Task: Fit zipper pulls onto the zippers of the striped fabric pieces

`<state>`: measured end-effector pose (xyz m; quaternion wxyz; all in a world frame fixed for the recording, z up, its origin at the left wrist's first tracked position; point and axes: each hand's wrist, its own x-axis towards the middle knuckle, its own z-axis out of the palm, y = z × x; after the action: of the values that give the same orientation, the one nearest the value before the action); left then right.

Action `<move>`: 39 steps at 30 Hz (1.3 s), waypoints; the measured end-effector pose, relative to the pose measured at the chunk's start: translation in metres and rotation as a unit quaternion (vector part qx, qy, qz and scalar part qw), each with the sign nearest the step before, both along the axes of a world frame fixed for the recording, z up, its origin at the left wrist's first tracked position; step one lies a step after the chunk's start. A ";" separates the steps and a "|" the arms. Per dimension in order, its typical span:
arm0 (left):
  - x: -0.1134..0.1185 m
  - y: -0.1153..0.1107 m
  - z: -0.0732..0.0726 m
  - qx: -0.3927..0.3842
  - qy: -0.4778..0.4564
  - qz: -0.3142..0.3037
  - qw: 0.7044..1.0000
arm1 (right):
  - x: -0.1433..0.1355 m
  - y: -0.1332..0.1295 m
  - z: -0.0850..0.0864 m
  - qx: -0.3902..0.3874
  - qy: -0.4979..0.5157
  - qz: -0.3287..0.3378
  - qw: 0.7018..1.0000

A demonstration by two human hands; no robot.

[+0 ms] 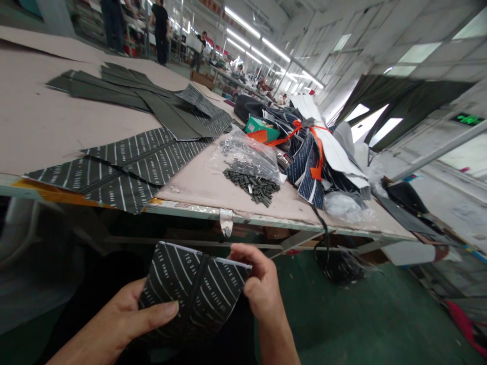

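Down low, below the desk [198, 185] edge, a striped fabric piece [192, 291] is held bent between both hands. Left hand [127, 317] grips its lower left side, thumb on top; right hand [261, 286] pinches its right edge. Small dark clips [253, 185] lie heaped on the desk beside a plastic bag [247, 152].

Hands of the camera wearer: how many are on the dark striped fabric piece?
2. The left hand grips the dark striped fabric piece at its lower left edge, thumb on top; the right hand pinches its upper right edge. Both are below the table edge.
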<state>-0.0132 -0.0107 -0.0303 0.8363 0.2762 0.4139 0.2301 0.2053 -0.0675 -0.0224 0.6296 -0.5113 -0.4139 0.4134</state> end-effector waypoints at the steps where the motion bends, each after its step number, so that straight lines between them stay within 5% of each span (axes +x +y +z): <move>1: 0.002 -0.001 0.000 0.009 0.002 -0.008 1.000 | -0.006 -0.006 0.002 -0.039 0.009 0.010 0.999; 6: 0.014 0.005 0.011 0.082 0.015 -0.080 0.993 | -0.024 -0.015 0.013 -0.090 0.016 -0.019 0.996; 13: 0.032 0.022 0.035 0.224 0.078 -0.058 0.970 | -0.027 -0.017 0.006 0.047 -0.145 -0.055 0.987; 17: 0.040 0.019 0.035 0.152 0.049 -0.085 0.984 | -0.024 -0.021 0.006 0.186 -0.284 -0.068 0.938; 24: 0.050 0.022 0.023 0.027 0.051 -0.026 0.998 | -0.026 -0.028 0.012 0.245 -0.438 -0.057 0.863; 29: 0.044 0.019 0.018 0.087 0.026 -0.056 0.994 | -0.027 -0.018 0.009 0.141 -0.286 -0.127 0.939; 32: 0.041 0.016 0.019 0.112 0.029 -0.047 0.992 | -0.023 -0.011 0.007 0.049 -0.160 -0.103 0.981; 36: 0.041 0.019 0.022 0.060 0.039 -0.017 0.997 | -0.019 -0.009 0.002 0.063 -0.072 -0.025 0.995; 39: 0.043 0.023 0.027 0.031 0.021 -0.018 0.999 | -0.021 -0.008 0.000 0.053 0.094 0.003 0.994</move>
<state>0.0300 0.0128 -0.0031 0.8224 0.3143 0.4191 0.2219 0.1843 -0.0758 -0.0228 0.6908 -0.4346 -0.3755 0.4392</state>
